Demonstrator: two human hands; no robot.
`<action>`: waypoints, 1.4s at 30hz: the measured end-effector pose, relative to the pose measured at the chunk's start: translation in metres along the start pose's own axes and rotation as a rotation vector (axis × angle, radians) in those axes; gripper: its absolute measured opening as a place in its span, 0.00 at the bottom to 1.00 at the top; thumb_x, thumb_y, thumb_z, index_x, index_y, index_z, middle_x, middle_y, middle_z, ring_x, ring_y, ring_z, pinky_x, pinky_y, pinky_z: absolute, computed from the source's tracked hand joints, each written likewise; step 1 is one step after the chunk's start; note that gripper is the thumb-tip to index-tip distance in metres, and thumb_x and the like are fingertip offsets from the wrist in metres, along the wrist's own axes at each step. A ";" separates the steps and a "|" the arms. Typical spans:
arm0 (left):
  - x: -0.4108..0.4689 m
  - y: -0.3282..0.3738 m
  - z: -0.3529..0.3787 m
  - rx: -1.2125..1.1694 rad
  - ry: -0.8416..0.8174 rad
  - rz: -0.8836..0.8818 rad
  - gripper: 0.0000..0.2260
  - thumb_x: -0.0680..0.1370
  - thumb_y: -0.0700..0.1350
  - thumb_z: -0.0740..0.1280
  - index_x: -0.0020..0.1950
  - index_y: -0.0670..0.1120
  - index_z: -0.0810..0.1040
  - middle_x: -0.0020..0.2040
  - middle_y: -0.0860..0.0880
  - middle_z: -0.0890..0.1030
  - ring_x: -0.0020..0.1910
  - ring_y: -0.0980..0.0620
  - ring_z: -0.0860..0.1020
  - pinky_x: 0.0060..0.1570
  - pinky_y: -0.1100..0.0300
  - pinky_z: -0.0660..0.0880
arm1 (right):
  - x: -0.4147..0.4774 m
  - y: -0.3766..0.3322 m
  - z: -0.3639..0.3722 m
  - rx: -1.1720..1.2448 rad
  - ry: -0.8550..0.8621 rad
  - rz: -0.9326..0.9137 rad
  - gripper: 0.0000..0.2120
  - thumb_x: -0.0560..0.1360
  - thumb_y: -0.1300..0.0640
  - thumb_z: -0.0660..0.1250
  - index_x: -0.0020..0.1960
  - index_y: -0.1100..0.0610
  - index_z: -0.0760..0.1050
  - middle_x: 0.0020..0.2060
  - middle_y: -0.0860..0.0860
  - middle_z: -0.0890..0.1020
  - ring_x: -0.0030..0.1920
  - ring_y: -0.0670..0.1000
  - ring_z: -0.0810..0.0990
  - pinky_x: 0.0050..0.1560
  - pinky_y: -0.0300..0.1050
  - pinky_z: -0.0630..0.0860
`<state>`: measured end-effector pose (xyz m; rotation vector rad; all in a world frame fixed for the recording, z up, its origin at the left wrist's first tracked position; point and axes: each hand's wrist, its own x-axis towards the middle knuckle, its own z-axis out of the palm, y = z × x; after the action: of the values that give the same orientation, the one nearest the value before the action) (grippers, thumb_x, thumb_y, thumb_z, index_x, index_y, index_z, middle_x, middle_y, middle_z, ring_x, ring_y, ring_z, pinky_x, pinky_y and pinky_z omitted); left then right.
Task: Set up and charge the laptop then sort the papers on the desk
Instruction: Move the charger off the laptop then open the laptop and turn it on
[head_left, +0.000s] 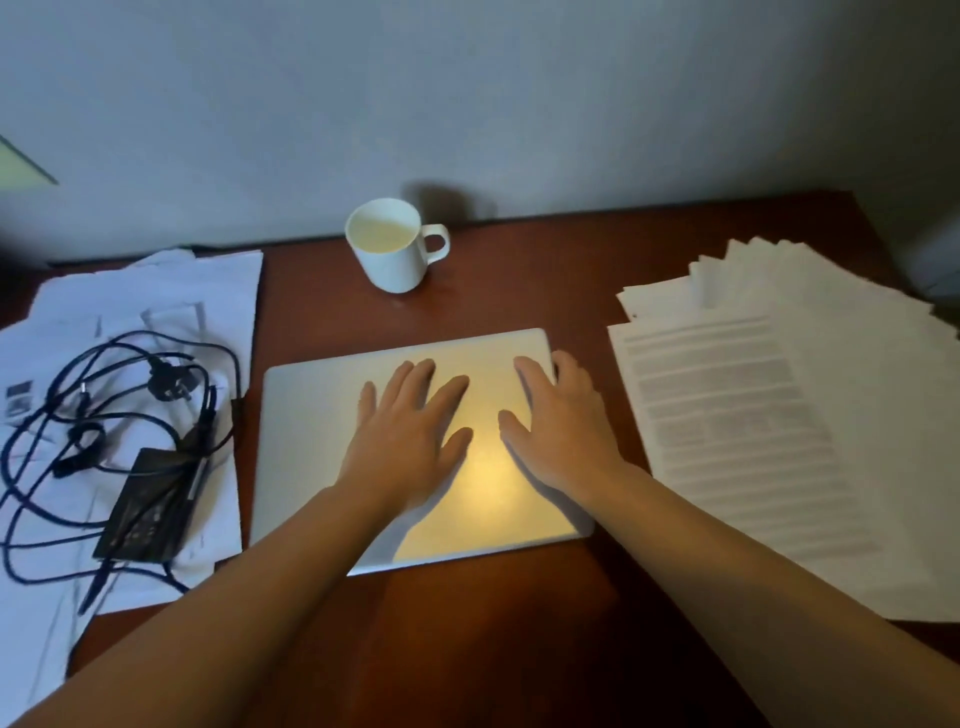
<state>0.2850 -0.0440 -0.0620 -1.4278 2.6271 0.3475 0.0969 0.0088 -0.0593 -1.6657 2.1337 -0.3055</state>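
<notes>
A silver laptop (311, 415) lies closed in the middle of the brown desk (493, 623). My left hand (408, 436) rests flat on its lid with the fingers spread. My right hand (558, 421) lies flat on the lid's right part, its fingertips near the far right corner. A black charger brick (148, 506) with a tangled black cable and plug (169, 382) sits on loose white sheets (156, 296) at the left. A fanned pile of printed papers (753, 415) covers the right side of the desk.
A white mug (395, 247) holding a pale liquid stands behind the laptop, near the grey wall (467, 104). The left sheets hang over the desk's left edge. Bare wood shows in front of the laptop, between my forearms.
</notes>
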 end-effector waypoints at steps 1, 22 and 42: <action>-0.001 -0.005 0.005 -0.026 0.041 0.023 0.26 0.83 0.64 0.49 0.81 0.59 0.56 0.82 0.47 0.56 0.81 0.45 0.51 0.78 0.37 0.51 | 0.004 0.000 0.008 -0.023 0.050 -0.017 0.28 0.79 0.40 0.59 0.77 0.46 0.58 0.76 0.54 0.58 0.75 0.57 0.60 0.71 0.54 0.66; -0.129 -0.081 0.062 -0.166 0.440 -0.173 0.32 0.77 0.70 0.52 0.77 0.58 0.66 0.77 0.49 0.65 0.78 0.49 0.57 0.74 0.42 0.61 | -0.076 -0.013 0.055 -0.150 0.246 0.002 0.33 0.76 0.30 0.53 0.77 0.43 0.60 0.75 0.53 0.60 0.73 0.58 0.60 0.70 0.55 0.64; -0.146 -0.083 0.077 -0.038 0.578 -0.019 0.39 0.71 0.79 0.55 0.70 0.55 0.77 0.66 0.49 0.77 0.69 0.44 0.71 0.69 0.43 0.65 | -0.123 0.008 0.075 -0.246 0.392 -0.174 0.40 0.69 0.22 0.55 0.72 0.44 0.66 0.73 0.46 0.67 0.72 0.55 0.64 0.69 0.52 0.66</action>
<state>0.4346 0.0511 -0.1148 -1.7829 3.0465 -0.0309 0.1477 0.1350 -0.1068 -2.0813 2.3867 -0.4705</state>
